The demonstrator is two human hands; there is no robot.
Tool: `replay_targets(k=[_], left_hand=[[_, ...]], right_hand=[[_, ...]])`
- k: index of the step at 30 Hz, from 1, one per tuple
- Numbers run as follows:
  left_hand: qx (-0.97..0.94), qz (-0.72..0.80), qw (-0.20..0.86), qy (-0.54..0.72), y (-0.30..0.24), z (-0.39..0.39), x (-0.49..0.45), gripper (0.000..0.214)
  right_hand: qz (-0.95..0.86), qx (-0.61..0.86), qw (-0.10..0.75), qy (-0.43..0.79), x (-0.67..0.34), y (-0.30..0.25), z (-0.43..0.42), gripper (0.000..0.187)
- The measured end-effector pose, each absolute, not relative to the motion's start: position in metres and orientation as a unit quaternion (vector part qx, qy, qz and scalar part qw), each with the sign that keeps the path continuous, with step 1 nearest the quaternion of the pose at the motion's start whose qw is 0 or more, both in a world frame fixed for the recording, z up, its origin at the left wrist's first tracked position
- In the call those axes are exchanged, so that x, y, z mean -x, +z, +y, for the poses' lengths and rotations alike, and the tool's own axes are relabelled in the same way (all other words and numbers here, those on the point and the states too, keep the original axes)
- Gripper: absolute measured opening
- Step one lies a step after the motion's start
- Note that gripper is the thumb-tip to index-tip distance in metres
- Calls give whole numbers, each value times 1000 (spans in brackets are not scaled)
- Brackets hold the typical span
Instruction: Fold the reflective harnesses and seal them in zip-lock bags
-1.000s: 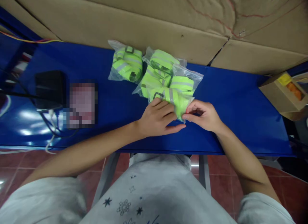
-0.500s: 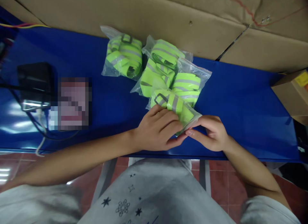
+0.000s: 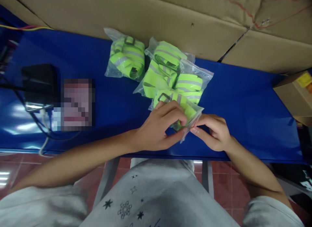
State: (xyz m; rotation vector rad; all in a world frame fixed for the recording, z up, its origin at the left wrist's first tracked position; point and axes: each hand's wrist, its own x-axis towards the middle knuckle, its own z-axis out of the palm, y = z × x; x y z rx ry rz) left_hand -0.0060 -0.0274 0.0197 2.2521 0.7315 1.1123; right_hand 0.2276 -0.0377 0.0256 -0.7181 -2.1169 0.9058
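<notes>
A clear zip bag (image 3: 195, 113) with a rolled neon-green reflective strap (image 3: 187, 110) inside lies nearest me, its open-end edge turned toward my right hand. My right hand (image 3: 214, 131) pinches that edge between thumb and forefinger. Across the bag lies my left hand (image 3: 165, 126), thumb and fingers closing on the bag near the same edge. A dark buckle (image 3: 163, 97) shows through the plastic above my left knuckles. Just beyond, touching or close to it, are more bagged green straps (image 3: 190, 85), and one bagged strap (image 3: 128, 56) sits farther left.
The blue table (image 3: 246, 113) backs onto a cardboard wall (image 3: 156, 22). At left are a black device (image 3: 39, 85) with cables and a blurred-out item (image 3: 78, 105). An open cardboard box (image 3: 296, 97) stands at the right edge.
My left fingers have curled and lifted a little, with the thumb moving along the bag's edge. My right hand keeps its pinch, and the bag's corner now sticks out below the fingertips.
</notes>
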Motion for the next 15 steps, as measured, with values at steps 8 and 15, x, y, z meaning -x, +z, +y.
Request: replay_targets(k=[8, 15], left_hand=[[-851, 262, 112, 442, 10, -26, 4, 13], [-868, 276, 52, 409, 12, -30, 1, 15]], right_hand=[[-820, 283, 358, 346, -226, 25, -41, 23], [-838, 279, 377, 281, -223, 20, -41, 23]])
